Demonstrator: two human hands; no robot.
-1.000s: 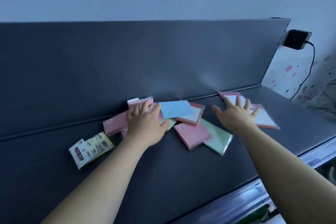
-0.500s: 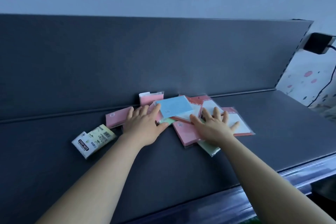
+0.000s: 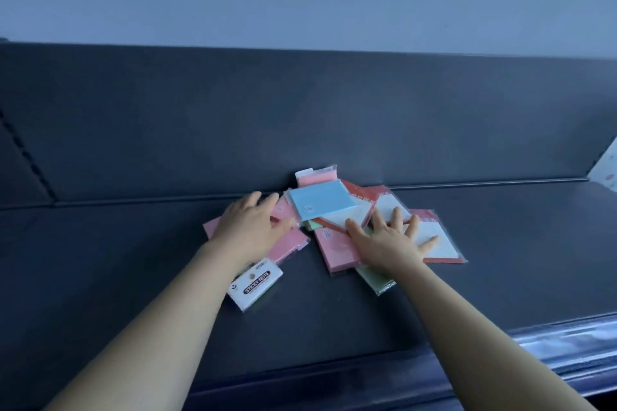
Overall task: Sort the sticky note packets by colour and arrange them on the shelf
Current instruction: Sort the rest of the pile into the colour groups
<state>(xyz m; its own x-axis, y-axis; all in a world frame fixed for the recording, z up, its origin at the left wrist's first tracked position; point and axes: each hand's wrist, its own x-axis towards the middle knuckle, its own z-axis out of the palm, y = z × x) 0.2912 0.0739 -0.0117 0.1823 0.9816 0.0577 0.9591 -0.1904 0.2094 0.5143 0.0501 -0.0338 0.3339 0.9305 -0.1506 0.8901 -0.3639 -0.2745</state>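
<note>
Several sticky note packets lie heaped on the dark shelf (image 3: 133,270) against its back panel. A blue packet (image 3: 320,203) tops the heap, over pink packets (image 3: 334,250) and red-edged white ones (image 3: 440,243). A pale green packet (image 3: 375,280) pokes out under my right wrist. A white packet labelled "STICKY NOTE" (image 3: 255,284) lies beside my left forearm. My left hand (image 3: 250,227) rests flat on pink packets at the heap's left. My right hand (image 3: 387,240) presses with spread fingers on the pink and red-edged packets at the right.
The shelf's upright back panel (image 3: 300,117) rises right behind the heap. The shelf's front edge (image 3: 551,347) runs along the lower right, with a glossy strip. A patterned wall (image 3: 609,170) shows at the far right.
Both hands have swept the packets together into a tighter heap. The right-hand packets slid left, and the white labelled packet now lies close beside my left forearm. The view has shifted left.
</note>
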